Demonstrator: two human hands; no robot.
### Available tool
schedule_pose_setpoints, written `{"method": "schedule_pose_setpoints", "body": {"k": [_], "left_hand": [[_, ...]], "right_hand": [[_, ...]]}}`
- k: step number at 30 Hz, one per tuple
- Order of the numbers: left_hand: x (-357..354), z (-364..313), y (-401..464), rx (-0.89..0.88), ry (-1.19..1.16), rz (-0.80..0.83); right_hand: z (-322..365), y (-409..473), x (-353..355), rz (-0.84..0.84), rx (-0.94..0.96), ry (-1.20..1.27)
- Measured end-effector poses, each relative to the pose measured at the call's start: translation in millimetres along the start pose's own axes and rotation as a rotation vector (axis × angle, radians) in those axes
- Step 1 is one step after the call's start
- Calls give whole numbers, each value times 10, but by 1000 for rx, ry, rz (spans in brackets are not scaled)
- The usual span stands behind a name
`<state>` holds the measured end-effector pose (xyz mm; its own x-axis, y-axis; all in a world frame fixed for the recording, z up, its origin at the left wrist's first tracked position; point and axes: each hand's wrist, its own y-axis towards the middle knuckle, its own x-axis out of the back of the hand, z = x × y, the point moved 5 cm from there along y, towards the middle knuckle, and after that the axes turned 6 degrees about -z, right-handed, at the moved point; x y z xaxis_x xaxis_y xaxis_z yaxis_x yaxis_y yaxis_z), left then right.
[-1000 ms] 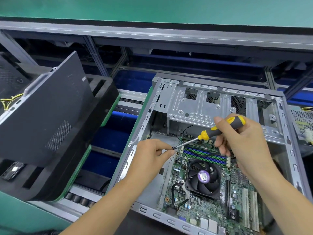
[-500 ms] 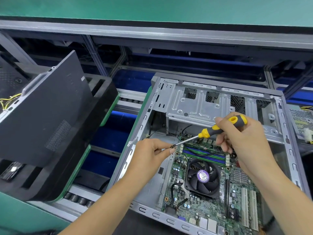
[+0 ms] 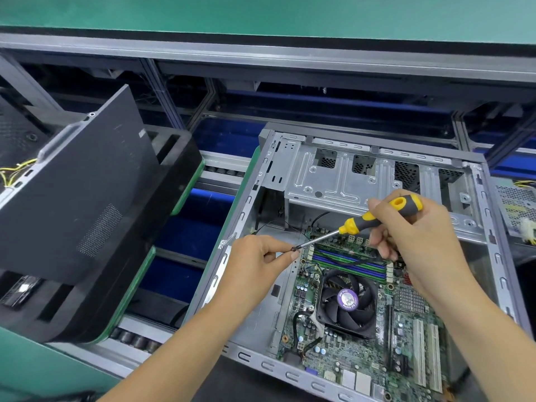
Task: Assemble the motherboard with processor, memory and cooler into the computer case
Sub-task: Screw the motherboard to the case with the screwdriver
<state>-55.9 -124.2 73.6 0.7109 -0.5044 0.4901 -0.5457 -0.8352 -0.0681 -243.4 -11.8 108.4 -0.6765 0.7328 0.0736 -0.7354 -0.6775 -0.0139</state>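
Since prev. frame: little change, screwdriver (image 3: 374, 220) handle raised a touch and swung slightly right, tip and both hands otherwise as they were over the open computer case (image 3: 249, 198). L to R: left hand (image 3: 258, 264) has thumb and forefinger pinched at a small dark screw (image 3: 295, 249), which sits right at the driver tip, touching the fingertips (image 3: 293, 254), above the motherboard's (image 3: 348, 343) left edge; right hand (image 3: 417, 236) is curled around the yellow/grey handle. Judgement: screw is tiny, hard, slick and light, easily dropped into the board, so keep the pinch on its head/shank till the tip seats; board is stiff but fragile, so avoid tip slips near memory (image 3: 348, 262) and cooler (image 3: 346, 303).
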Motion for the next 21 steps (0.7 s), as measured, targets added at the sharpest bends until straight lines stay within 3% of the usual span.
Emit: {"method": "schedule_pose_setpoints", "body": {"k": [21], "left_hand": [[5,9,-10,-11,18,-10]], "right_hand": [[1,2,-13,18,19,-18]]}}
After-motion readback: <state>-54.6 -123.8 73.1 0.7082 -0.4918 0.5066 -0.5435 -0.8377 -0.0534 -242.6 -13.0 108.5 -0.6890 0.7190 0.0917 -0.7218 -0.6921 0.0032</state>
